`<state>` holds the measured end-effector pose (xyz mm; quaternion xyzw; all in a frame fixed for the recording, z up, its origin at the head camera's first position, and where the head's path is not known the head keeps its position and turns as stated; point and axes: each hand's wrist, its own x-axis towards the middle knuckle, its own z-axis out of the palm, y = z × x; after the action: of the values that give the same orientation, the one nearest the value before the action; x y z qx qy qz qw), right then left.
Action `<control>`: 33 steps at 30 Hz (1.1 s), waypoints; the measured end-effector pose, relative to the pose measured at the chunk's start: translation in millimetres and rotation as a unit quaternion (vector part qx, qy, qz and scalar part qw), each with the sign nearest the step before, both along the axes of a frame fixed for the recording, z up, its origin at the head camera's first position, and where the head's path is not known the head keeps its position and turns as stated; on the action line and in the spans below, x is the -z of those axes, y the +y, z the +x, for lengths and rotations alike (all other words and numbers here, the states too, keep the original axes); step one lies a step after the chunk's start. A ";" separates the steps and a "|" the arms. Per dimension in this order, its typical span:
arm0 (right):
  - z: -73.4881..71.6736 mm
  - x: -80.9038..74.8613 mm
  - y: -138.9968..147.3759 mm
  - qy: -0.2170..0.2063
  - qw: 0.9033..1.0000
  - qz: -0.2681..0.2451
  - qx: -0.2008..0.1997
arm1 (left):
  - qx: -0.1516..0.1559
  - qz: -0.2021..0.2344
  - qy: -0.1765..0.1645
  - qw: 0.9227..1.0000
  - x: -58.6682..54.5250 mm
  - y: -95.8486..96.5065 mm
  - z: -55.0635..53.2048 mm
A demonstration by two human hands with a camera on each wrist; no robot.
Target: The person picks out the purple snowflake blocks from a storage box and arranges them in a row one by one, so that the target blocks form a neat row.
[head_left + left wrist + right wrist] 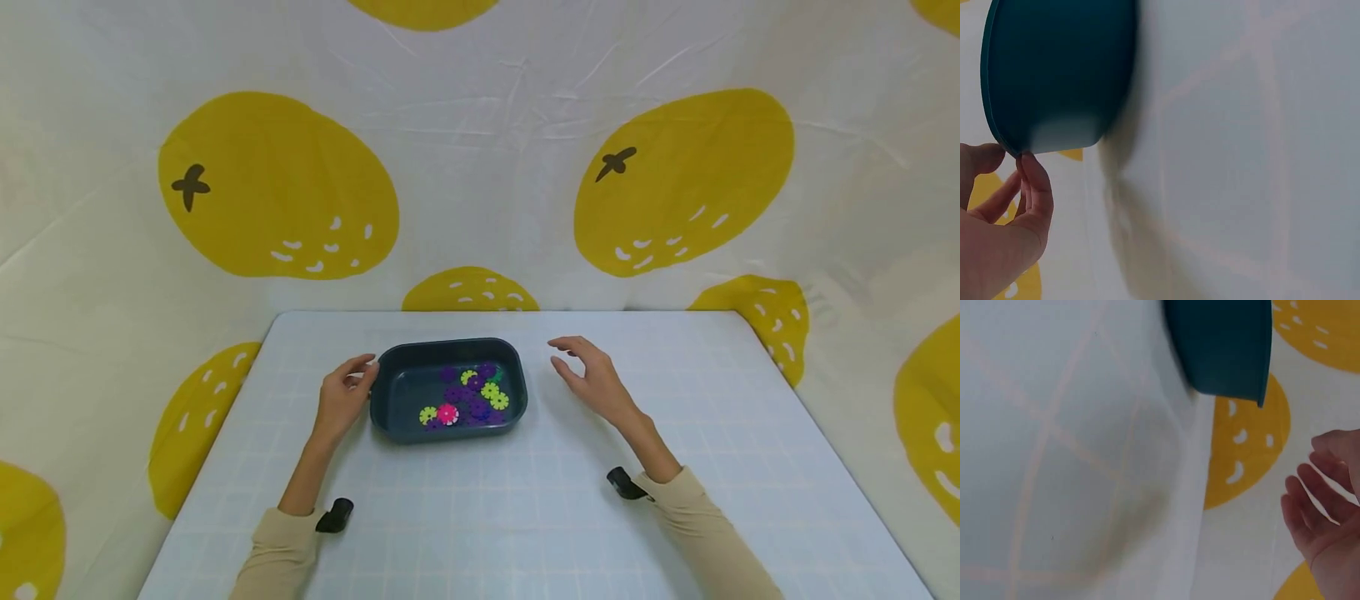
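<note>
A dark teal plastic tray (401, 433) stands on the table with several small notched plastic discs inside. Most discs are purple (474, 408), with yellow-green ones (498, 401) and a pink one (447, 414) among them. At the tray's left end my left hand (346, 400) pinches the rim between thumb and fingertips; the left wrist view shows this grip on the tray's edge (1054, 81). Apart from the tray, off its right end, my right hand (597, 383) hangs with fingers loosely bent and nothing in them. The right wrist view has that hand (1332, 506) below the tray's corner (1225, 356).
The table (480, 525) has a pale checked cover. Behind it hangs a white cloth printed with yellow fruit (277, 183), close to the table's far edge. Small black wrist cameras (335, 516) stick out at both sleeves.
</note>
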<state>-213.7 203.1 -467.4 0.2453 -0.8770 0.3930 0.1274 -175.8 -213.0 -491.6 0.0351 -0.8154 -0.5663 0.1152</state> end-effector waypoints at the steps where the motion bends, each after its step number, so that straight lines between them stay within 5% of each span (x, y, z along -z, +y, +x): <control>1: -0.1 -0.2 -3.2 -0.003 1.000 -0.002 -0.004 | 0.004 0.013 -0.003 1.000 0.0 0.1 0.3; 14: -2.0 5.1 -48.0 -0.051 0.995 -0.040 -0.080 | 0.009 0.119 -0.066 0.991 -0.3 -1.1 3.1; 21: -0.1 10.1 -69.6 -0.049 0.988 -0.059 -0.137 | 0.007 0.131 -0.099 0.986 -3.7 -1.7 1.1; 33: 5.5 19.8 -99.8 -0.011 0.979 0.053 -0.199 | 0.011 0.104 -0.103 0.989 -5.9 -4.6 2.2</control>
<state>-208.3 103.3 -487.2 0.4168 -0.8317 0.3661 0.0243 -173.6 -217.6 -485.8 0.0965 -0.7601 -0.6423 0.0200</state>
